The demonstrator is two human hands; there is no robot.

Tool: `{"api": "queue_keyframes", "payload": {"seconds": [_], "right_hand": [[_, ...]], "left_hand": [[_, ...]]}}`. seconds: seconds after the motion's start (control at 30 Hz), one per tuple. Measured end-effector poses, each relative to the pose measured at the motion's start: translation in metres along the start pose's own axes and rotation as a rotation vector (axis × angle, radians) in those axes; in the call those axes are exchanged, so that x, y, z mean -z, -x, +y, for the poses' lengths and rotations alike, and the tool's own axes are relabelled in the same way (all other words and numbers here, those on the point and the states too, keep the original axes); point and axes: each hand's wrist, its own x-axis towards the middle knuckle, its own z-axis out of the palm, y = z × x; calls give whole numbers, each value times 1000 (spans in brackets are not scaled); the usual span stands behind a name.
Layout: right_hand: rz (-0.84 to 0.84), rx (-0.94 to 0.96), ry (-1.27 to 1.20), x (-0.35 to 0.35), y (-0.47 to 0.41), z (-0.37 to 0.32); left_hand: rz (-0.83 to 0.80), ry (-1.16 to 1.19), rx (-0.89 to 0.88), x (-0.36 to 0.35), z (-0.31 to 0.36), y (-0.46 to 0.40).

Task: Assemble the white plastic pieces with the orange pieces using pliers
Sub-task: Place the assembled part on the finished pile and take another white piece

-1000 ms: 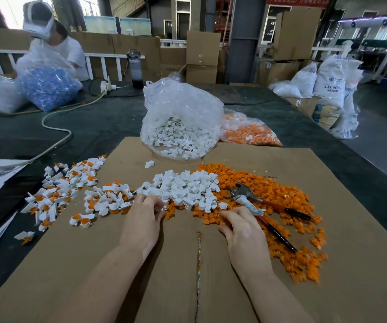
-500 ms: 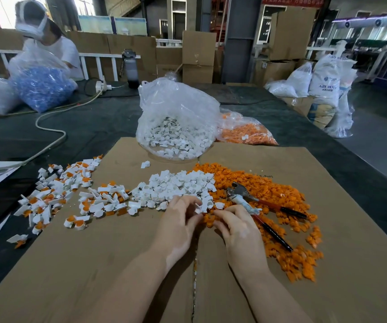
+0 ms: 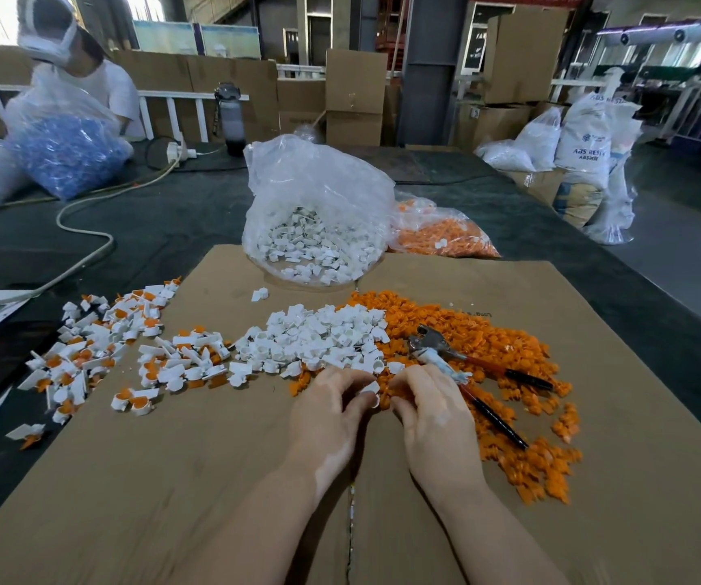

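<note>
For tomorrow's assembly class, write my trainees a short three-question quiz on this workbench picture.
1. True or false: the pliers are in the right hand.
2. Which loose pile lies nearer the pliers: A) white pieces, B) orange pieces, C) finished pieces?
3. What does the left hand pinch?

Key: 1. False, they lie on the orange pieces. 2. B. 3. A white piece.

Left hand [image 3: 327, 415] and right hand [image 3: 433, 415] meet, fingers curled, apparently pinching.
</note>
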Motion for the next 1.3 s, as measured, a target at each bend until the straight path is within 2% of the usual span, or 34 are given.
{"api": "queue_keyframes", "payload": {"seconds": [0.13,0.37,0.5,0.63,0.9,1.1,1.3], "right_hand": [[57,-37,-56,3,-1,1],[15,-96,-307,5,-1,2],[-8,-149,-368,5,-1,2],[-20,-169,-318,3,0,3],[-23,-64,-12,-1,2,0],[-41,25,-19,-2,2,-1],[-78,-10,-94,-1,2,2]], "left_hand": [[23,74,23,1,1,2],[-13,249,67,2,3,4],[-47,257,81,3,3,4],[-86,276,76,5,3,5],[-47,292,84,6,4,6],[-88,337,108,6,5,6],[-61,338,105,5,3,5]]}}
